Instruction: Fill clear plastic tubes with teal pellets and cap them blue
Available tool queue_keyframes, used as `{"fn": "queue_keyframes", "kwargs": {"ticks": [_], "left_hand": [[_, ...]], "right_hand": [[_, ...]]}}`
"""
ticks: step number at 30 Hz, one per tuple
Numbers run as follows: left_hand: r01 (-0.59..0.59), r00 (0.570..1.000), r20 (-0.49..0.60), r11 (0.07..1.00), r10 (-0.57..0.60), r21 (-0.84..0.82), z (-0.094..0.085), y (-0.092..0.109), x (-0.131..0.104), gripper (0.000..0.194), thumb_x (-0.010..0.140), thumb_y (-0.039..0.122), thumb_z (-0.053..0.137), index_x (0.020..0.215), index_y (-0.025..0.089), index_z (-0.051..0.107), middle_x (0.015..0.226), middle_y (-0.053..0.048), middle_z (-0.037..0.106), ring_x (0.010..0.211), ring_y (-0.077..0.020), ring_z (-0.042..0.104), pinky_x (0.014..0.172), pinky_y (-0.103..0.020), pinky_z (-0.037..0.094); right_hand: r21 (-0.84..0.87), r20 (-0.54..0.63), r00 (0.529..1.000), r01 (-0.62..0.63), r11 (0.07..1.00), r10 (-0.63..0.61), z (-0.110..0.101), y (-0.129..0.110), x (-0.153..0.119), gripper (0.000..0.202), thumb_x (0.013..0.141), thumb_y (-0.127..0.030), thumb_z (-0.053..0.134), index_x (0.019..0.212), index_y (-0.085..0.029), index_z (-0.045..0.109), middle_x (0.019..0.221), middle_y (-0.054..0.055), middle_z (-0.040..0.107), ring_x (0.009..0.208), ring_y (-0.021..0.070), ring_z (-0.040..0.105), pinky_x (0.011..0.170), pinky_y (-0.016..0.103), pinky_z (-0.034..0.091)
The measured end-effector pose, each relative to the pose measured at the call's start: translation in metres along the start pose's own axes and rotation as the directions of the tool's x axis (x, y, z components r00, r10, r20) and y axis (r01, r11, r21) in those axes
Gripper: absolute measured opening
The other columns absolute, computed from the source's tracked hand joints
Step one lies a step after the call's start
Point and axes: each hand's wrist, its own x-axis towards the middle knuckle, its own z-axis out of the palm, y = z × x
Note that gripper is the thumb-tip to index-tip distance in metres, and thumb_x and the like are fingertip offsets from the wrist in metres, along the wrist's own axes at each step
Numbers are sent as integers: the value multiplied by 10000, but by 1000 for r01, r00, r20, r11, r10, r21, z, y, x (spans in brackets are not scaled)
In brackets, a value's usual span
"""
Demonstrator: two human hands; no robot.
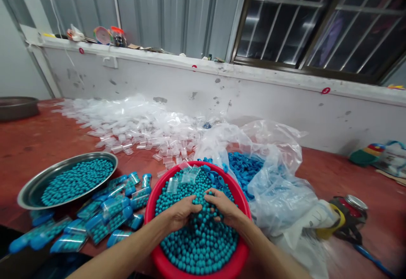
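A red basin [244, 198] is full of round teal beads [199, 249]. Both hands are down among the beads near its middle. My left hand [184, 212] has its thumb pointing right and its other fingers hidden in the beads. Facing it, my right hand [223, 207] has bent, spread fingers, with beads around the fingertips. Whether either hand holds beads cannot be made out. Clear plastic containers [190, 175] and several blue caps [217, 179] lie on the beads at the back of the basin.
A metal dish [27, 196] of teal beads is at left. Filled, blue-capped containers [112, 209] lie beside the basin. Clear empty containers [127, 120] are heaped behind. A plastic bag [279, 194] with blue caps [245, 169] lies at right, near a jar [355, 205].
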Motion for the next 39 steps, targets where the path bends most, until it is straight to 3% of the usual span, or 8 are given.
{"fn": "queue_keyframes", "kwargs": {"ticks": [4,8,11,13,16,22,32,39], "left_hand": [[-67,988,117,956,104,-285,-1,-1,-12,327,609,308,635,845,185,445,668,43,512,611,-91,504,592,-222,359],[-114,991,36,939,132,-324,-1,-5,-17,323,623,289,648,862,177,462,694,41,526,615,-92,503,557,-215,323],[-187,982,-54,952,179,-241,0,-7,-19,291,632,296,637,818,165,455,672,44,530,618,-89,508,569,-212,335],[-197,980,-67,959,187,-202,2,-8,-21,276,651,313,613,802,170,430,627,57,517,577,-86,513,544,-207,342],[-157,988,-24,974,155,-162,3,-8,-26,288,675,374,577,812,180,412,604,65,509,506,-94,530,468,-200,347],[-67,990,107,978,90,-199,-4,-5,-36,346,667,434,579,825,178,408,621,34,560,405,-77,523,345,-156,283],[-64,990,119,993,76,-98,1,-5,-44,390,635,483,594,805,174,427,560,64,506,338,-51,472,303,-133,280],[-22,973,231,1000,26,-20,-2,-11,-48,388,628,472,609,805,170,440,539,64,509,314,-41,443,302,-134,282]], "right_hand": [[342,54,999,-24,939,6,0,-6,-9,245,722,-420,490,849,-230,405,530,-103,332,375,46,299,292,117,205],[473,38,999,-36,880,21,3,-6,-14,230,708,-399,540,798,-219,429,522,-102,353,360,34,279,282,111,174],[286,-56,998,39,957,-23,3,-7,-19,167,736,-357,506,811,-210,485,612,-63,447,410,50,373,312,140,271],[47,-113,972,214,976,-208,2,-8,-24,155,738,-300,514,853,-204,554,764,-15,525,605,96,513,495,202,439],[-163,-5,906,416,895,-422,1,-7,-30,259,721,-224,551,977,-223,587,973,16,540,898,157,522,777,272,442],[51,166,962,212,976,-218,6,4,-30,219,746,-236,494,963,-212,509,712,-32,487,525,101,507,328,159,386],[189,308,938,107,976,-162,11,2,-34,211,698,-189,526,872,-219,410,663,-72,480,424,63,489,297,117,342],[119,501,865,-20,993,-43,3,7,-40,169,680,-207,578,789,-199,449,537,-84,487,377,42,429,328,110,320]]}}
